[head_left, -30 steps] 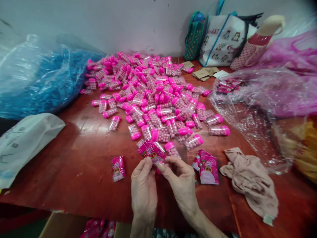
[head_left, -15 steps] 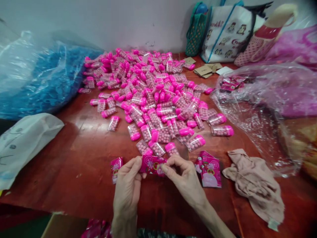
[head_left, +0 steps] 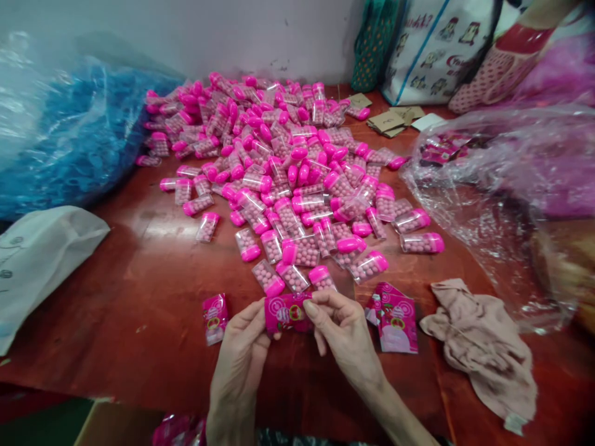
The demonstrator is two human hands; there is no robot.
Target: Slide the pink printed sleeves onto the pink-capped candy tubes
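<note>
The pink packet (head_left: pixel 287 313), tilted a second ago, now sits level above the table (head_left: pixel 153 365), one end pinched by the left hand (head_left: pixel 242 347), the other by the right hand (head_left: pixel 344 337), its handling seemingly steadier but unfinished.

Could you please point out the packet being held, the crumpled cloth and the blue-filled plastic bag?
Held packet (head_left: pixel 287 313): head view, middle of its printed face.
Crumpled cloth (head_left: pixel 486 350): head view, middle of its folds.
Blue-filled plastic bag (head_left: pixel 81 139): head view, middle of its bulging side.
</note>
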